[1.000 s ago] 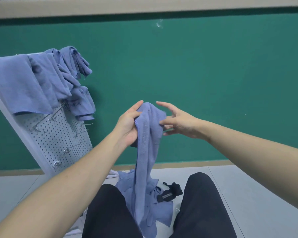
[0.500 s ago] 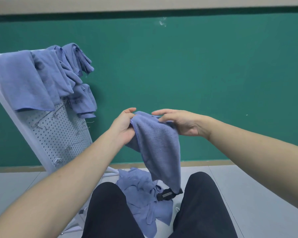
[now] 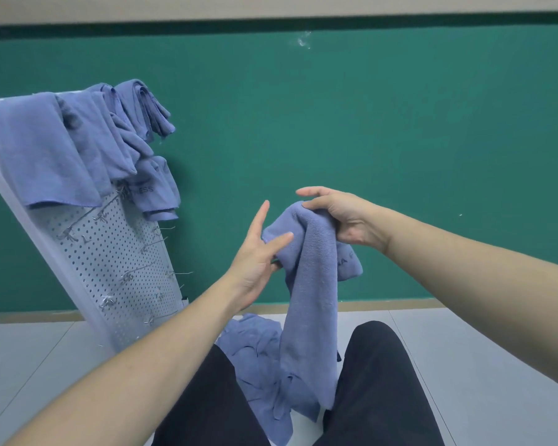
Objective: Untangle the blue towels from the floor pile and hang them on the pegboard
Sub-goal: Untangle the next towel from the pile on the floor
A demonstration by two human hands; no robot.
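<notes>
Head view: right hand (image 3: 345, 217) bunches the blue towel (image 3: 310, 294) at its top so it hangs clear of the floor pile (image 3: 255, 352) — left hand (image 3: 255, 262), fingers splayed, steadies an edge, pegboard (image 3: 110, 252) just left.

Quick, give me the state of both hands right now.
Left hand: open, straight fingers touching the lifted blue towel.
Right hand: closed on the top of that towel, holding it up.
</notes>
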